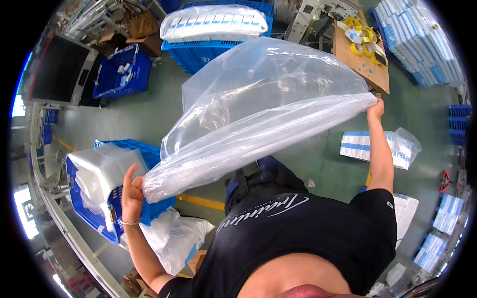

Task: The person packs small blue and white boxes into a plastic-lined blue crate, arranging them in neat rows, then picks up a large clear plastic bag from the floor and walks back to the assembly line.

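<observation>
A large clear plastic bag (268, 99) is spread in the air in front of me, its near edge bunched into a long roll. At the left end of that roll, my left hand (132, 196) is closed on the gathered plastic, with one finger raised. My right hand (376, 109) grips the other end, higher and farther away, its fingers closed round the edge. The bag billows out toward the far side, above the green floor. It hangs in front of part of a blue crate (186, 57) filled with a wrapped row of white and blue packs (213, 24).
At my left stands a blue basket (92, 218) lined with white plastic, beside a white sack (176, 238). Farther off is another blue crate (121, 74). Yellow tape rolls (365, 37) lie on a cardboard-topped stand. To the right, white and blue boxes (355, 145) sit on the floor.
</observation>
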`<action>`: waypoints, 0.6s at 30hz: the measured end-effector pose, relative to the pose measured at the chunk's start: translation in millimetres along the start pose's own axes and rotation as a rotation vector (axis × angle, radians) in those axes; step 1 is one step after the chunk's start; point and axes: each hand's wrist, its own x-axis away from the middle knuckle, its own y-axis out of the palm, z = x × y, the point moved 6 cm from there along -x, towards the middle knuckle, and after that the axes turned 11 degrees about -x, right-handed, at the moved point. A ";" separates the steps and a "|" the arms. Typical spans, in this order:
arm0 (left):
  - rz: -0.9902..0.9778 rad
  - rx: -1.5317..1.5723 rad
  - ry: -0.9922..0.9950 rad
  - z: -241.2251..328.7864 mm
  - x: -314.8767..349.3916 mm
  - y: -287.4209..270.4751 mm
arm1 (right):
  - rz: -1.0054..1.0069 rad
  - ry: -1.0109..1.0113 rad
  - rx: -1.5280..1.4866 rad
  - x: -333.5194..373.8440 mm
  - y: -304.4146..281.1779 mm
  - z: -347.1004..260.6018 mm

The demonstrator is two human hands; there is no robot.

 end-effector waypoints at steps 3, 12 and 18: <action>0.361 -1.203 0.051 -44.1 -11.7 -41.7 | -0.524 0.461 -1.116 59.8 19.4 -62.9; 1.230 -0.262 -0.462 -226.6 44.9 -297.1 | -2.473 0.083 -0.098 270.8 -50.5 -173.2; -0.022 0.758 -0.084 -44.0 -31.8 6.6 | -0.573 -0.435 -0.116 55.2 -17.1 -128.3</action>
